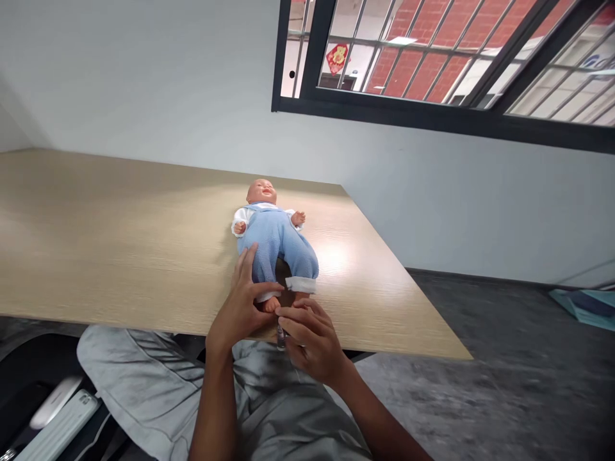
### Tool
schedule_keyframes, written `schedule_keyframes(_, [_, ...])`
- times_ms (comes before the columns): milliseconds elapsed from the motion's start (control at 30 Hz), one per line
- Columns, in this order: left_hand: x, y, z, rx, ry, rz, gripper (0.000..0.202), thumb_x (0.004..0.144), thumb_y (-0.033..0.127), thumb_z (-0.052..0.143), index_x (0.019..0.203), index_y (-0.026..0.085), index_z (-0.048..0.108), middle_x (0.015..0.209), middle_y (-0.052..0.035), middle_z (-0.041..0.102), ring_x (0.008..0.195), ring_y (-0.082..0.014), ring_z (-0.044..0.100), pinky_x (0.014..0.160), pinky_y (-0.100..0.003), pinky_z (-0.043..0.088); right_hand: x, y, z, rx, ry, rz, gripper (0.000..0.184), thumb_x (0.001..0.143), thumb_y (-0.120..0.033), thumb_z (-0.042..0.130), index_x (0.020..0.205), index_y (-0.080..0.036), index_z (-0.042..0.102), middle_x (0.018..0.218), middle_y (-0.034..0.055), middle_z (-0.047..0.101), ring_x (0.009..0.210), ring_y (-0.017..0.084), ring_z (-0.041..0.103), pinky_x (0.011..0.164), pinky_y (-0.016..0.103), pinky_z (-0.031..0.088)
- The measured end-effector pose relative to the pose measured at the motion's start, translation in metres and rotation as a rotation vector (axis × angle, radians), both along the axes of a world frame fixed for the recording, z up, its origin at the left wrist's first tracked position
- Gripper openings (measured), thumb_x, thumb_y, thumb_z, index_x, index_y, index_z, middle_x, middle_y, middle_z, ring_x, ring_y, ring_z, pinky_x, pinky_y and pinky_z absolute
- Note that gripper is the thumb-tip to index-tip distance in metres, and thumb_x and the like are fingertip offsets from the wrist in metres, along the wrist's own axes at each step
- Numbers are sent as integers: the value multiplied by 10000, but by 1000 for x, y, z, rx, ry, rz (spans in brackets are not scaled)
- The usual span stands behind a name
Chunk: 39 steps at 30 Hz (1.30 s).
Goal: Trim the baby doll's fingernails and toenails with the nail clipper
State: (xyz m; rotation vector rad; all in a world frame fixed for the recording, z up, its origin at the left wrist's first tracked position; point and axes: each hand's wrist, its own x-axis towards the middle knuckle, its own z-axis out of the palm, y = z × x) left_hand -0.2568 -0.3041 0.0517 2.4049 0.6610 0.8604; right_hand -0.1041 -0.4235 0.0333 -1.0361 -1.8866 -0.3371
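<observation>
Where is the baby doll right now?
Centre of the head view: the doll lies face-up on the wooden table, feet near the front edge, left hand on one leg.

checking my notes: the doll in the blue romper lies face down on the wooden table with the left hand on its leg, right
Not quite: the head view shows the doll lying face up, not face down. The blue romper, the wooden table and the left hand on its leg are right.

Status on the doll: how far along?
Done: doll lies face up on the table, dressed in blue. In hand: left hand grips one leg by the foot; right hand holds a small object, too small to identify, beside it. Left: the other leg looks untouched.
</observation>
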Motion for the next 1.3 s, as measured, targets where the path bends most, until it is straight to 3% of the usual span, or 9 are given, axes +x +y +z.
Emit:
schedule_keyframes(233, [0,2,-3,25,-12,2,293,774,185,733,1038,307,769,1646,125,-164,1533,-369,-20,1236,-578,176,0,1,-1,36,-8,-30,314,889,-26,488,1129,-200,591,1130,87,708,957,178,667,901,406,530])
schedule_keyframes(433, [1,1,-2,39,-12,3,293,771,185,743,1039,300,769,1653,104,-151,1531,-380,8,1229,-585,207,-2,0,-5,27,32,-41,381,841,-38,553,1192,-185,582,1104,108,705,951,206,681,901,429,544])
schedule_keyframes(700, [0,-1,0,33,-6,19,308,752,209,773,1051,284,764,1671,50,42,1532,-379,13,1216,-567,285,-2,-3,-4,-81,183,-18,352,845,-140,658,1181,-206,574,1043,75,721,923,225,697,925,447,530])
schedule_keyframes(1000, [-1,-1,0,20,-1,12,304,768,312,797,1067,272,760,1671,47,-57,1530,-392,6,1228,-554,266,-3,-4,1,-92,260,-19,341,871,-227,686,1194,-224,577,1004,66,725,918,235,695,909,429,545])
schedule_keyframes(1300, [-1,-1,1,-1,3,-3,336,771,176,747,1090,280,752,1650,95,-169,1532,-380,-9,1251,-523,199,-1,-3,0,-81,227,10,369,864,-124,655,1210,-225,575,1116,80,714,960,222,694,900,422,547])
